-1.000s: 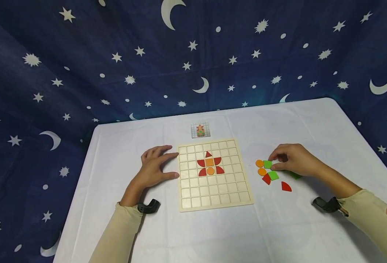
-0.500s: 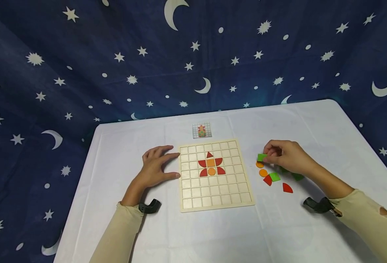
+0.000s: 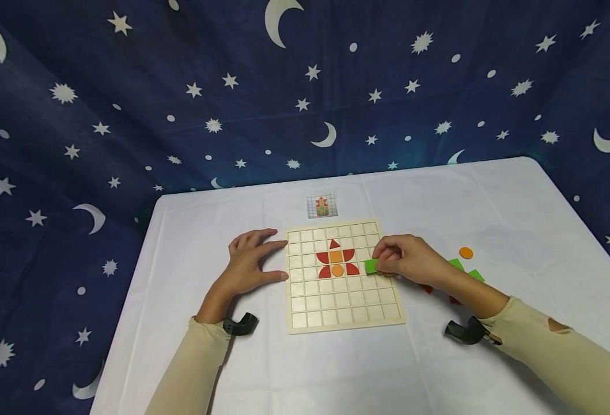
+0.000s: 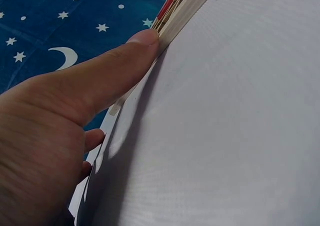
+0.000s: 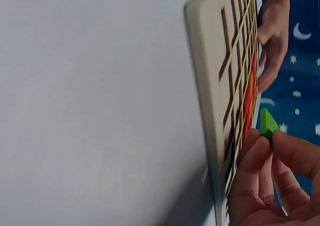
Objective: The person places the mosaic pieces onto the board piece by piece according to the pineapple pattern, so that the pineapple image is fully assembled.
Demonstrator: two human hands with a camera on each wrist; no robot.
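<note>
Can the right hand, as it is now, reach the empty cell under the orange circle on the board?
Probably yes. The right hand pinches the green square tile just right of the red pattern on the wooden grid board, and nothing lies between it and the cells below the orange circle.

Hidden or unclear items:
- Pattern card (image 3: 322,206), beyond the grid board (image 3: 343,305): too small to read its design.
- Red pieces (image 3: 427,288): mostly covered by the right hand (image 3: 408,260) and its forearm; shapes cannot be told.
- Green square (image 3: 371,266): partly covered by the pinching fingers; whether it touches the board cannot be told.
- Left wrist view: the board is cut off at the top edge.
- Right wrist view: the board is blurred, its near end cut off.
</note>
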